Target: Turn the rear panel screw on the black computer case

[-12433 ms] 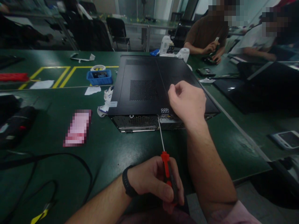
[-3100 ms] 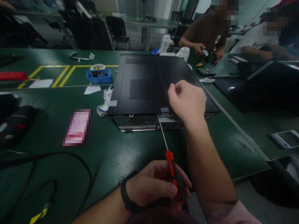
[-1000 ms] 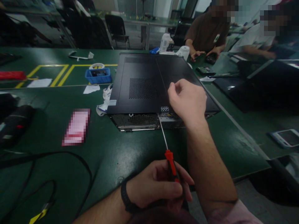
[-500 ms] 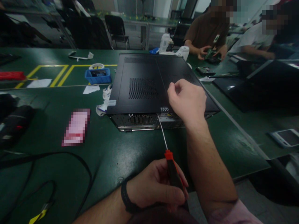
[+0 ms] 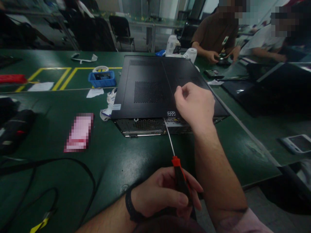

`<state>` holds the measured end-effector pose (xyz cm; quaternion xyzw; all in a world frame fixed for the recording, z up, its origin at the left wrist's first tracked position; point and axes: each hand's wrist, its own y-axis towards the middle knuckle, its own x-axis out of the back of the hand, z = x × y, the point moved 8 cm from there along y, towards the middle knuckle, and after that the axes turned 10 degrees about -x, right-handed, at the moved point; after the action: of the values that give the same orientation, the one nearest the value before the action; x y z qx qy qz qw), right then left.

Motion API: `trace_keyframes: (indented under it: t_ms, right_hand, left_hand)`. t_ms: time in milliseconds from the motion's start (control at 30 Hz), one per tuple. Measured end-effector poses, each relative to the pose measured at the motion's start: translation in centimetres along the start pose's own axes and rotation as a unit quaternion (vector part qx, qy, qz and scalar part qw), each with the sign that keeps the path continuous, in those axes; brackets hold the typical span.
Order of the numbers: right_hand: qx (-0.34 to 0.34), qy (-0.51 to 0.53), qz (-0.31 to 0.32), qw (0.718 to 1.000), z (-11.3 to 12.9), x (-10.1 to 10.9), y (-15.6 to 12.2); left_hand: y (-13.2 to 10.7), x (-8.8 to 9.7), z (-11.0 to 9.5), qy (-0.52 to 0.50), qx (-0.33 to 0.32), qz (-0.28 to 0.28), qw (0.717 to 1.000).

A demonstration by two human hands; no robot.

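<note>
A black computer case [image 5: 148, 71] lies flat on the table, its metal back panel facing me. My left hand [image 5: 165, 194] grips the red and black handle of a screwdriver [image 5: 178, 171], the fingers curled round it. The screwdriver's thin shaft points up and away, and its tip meets the back panel just under the lid's edge. My right hand [image 5: 195, 102] rests closed on the lid, right of the tip. Its curled fingers hide whatever they may hold. A dark band circles my left wrist.
Left of the case are a blue bin [image 5: 102, 79], crumpled white material [image 5: 107, 111] and a pixelated pink item [image 5: 79, 132]. A black cable [image 5: 73, 160] loops at lower left. A phone [image 5: 298, 143] and a black laptop [image 5: 274, 81] lie right. Two people sit across, far right.
The fingers of my left hand have loosened and extended slightly along the screwdriver handle. The handle has shifted a little to the right. My right hand and the case have stayed put.
</note>
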<state>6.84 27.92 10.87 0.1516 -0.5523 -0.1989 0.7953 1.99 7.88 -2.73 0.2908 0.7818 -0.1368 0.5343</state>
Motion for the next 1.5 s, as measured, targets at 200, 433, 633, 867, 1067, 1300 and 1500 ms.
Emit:
trace_keyframes:
  t_ms: [200,433,633,867,1067,1300,1500]
  right_hand:
    - [0.001,0.001,0.002,1.000,0.0,0.0,0.0]
    - [0.000,0.000,0.001,1.000,0.1,0.0,0.0]
    - [0.004,0.000,-0.006,1.000,0.0,0.1,0.0]
    - [0.006,-0.001,-0.004,1.000,0.0,0.0,0.0]
    - [0.006,-0.002,-0.006,1.000,0.1,0.0,0.0]
    - [0.000,-0.005,-0.002,1.000,0.1,0.2,-0.1]
    - [-0.005,-0.001,0.015,1.000,0.0,0.0,-0.1]
  left_hand:
    - [-0.3,0.0,0.2,-0.003,0.007,-0.005,1.000]
    - [-0.4,0.8,0.7,0.016,0.012,-0.016,1.000]
    - [-0.2,1.0,0.5,0.017,-0.022,0.003,1.000]
    - [-0.1,0.2,-0.3,-0.002,-0.023,-0.011,1.000]
    - [-0.3,0.0,-0.3,-0.008,-0.001,-0.024,1.000]
    - [-0.2,0.2,-0.3,0.025,-0.028,0.006,0.999]
    - [-0.1,0.3,-0.3,0.028,-0.034,-0.001,0.999]
